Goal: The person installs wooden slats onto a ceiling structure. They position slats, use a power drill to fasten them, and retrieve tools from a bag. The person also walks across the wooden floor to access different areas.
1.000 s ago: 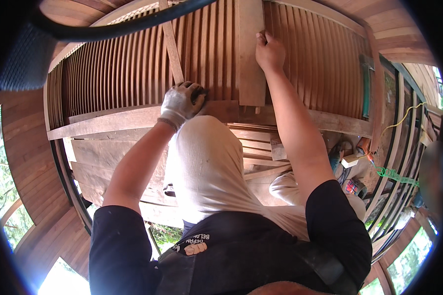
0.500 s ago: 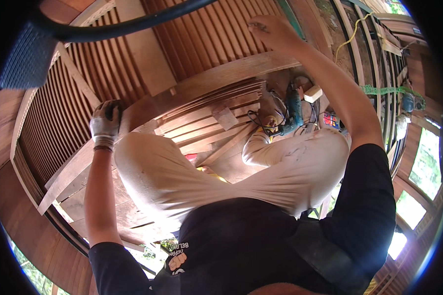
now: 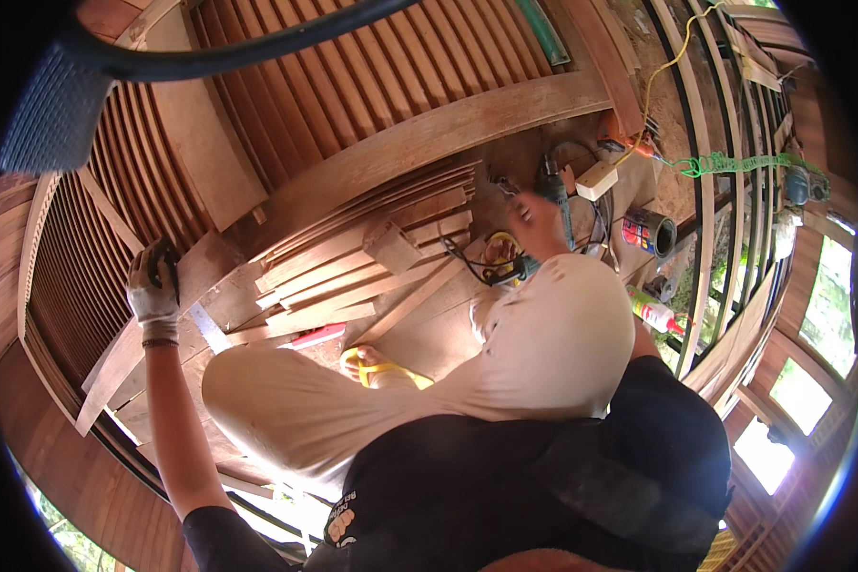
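My left hand point(image 3: 154, 286), in a white and dark work glove, is closed over the near rail of a slatted wooden panel point(image 3: 467, 119) at the left. My bare right hand point(image 3: 536, 227) is low between my right knee and a teal power tool point(image 3: 550, 181) on the floor. Motion smears its fingers, so I cannot tell whether they hold anything. A black cable point(image 3: 455, 250) loops beside the tool. Thin wooden slats point(image 3: 353, 257) lie stacked under the panel's near edge, with a short wooden block point(image 3: 391, 248) on top.
Right of the tool are a pale block point(image 3: 597, 179) with a yellow cord, a can point(image 3: 648, 234) and a red-capped bottle point(image 3: 653, 307). A green coiled hose point(image 3: 734, 164) runs farther right. A red object point(image 3: 319, 334) lies near my yellow-strapped sandal point(image 3: 391, 370).
My right hand has come off the panel's far right area and down beside the power tool. My right knee has shifted left. My left hand stays on the panel rail.
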Demonstrator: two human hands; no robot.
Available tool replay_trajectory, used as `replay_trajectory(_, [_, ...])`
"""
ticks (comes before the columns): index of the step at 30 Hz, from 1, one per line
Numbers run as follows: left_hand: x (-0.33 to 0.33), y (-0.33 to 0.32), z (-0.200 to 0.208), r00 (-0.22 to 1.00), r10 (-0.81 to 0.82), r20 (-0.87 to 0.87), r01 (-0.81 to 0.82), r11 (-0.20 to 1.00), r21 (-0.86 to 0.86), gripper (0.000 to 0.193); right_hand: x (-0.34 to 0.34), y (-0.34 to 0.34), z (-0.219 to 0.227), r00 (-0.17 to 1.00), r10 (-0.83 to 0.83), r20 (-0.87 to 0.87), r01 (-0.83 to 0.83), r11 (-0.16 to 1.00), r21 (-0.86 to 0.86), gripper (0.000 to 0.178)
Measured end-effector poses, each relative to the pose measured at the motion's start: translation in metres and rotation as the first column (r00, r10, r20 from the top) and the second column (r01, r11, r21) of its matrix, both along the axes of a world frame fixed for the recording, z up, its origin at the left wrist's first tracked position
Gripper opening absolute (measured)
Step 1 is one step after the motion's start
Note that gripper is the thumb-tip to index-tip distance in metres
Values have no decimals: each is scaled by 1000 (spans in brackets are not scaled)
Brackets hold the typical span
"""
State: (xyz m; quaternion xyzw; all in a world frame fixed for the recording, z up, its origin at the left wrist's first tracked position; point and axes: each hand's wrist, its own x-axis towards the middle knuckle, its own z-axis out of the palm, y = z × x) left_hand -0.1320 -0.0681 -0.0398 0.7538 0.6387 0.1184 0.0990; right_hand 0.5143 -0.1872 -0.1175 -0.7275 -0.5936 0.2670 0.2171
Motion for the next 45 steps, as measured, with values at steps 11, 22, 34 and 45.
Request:
replay_trajectory(11, [107,-16,16,994,-109,-15,109,994,-2,44,13,47,-61,919,7,395,-24,999,40,25])
replay_trajectory(22, [102,-18,4,994,-62,-92,66,997,42,51,22,66,-91,845,-481,-235,447,875,-185,24])
replay_trajectory(34, [100,-10,25,866,164,472,-96,982,-165,40,82,-4,-6,924,-211,320,235,971,-37,60])
replay_trajectory(45, [357,15,91,706,-71,704,545,690,-477,31,51,-52,20,888,-430,163,434,901,10,82])
